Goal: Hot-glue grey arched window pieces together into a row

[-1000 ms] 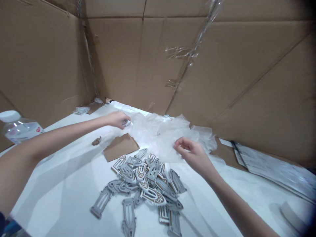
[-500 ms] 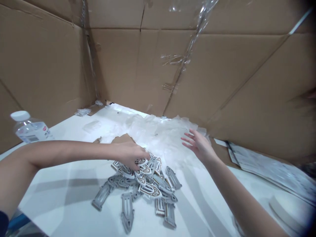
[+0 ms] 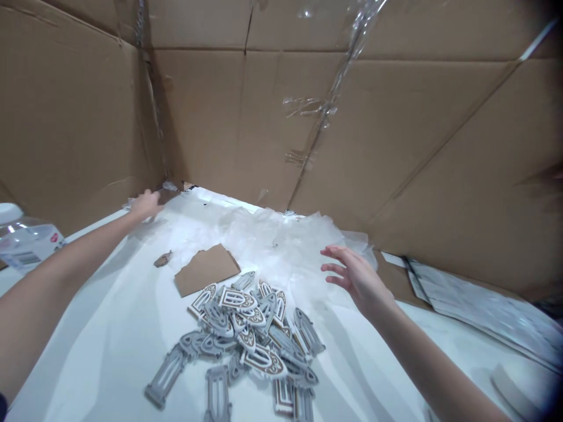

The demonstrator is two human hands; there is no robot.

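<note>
A heap of several grey hair clips [image 3: 246, 334], some with brown-and-white patterned faces, lies on the white table [image 3: 109, 328]. My left hand [image 3: 145, 205] is stretched far to the back left corner, resting on a small crumpled clear plastic wrapper [image 3: 132, 205]; its fingers are curled and partly hidden. My right hand [image 3: 354, 275] hovers with fingers spread over a pile of clear plastic bags [image 3: 285, 246] just behind the clips and holds nothing.
Cardboard walls [image 3: 396, 146] enclose the table at back and left. A torn cardboard piece [image 3: 204, 268] lies behind the clips. A water bottle [image 3: 24, 240] stands far left. Printed sheets [image 3: 484, 302] and a tape roll [image 3: 519, 390] lie at right.
My left hand left the clip heap and reached out to the back left corner. My right hand stayed open over the plastic bags, shifting slightly toward me.
</note>
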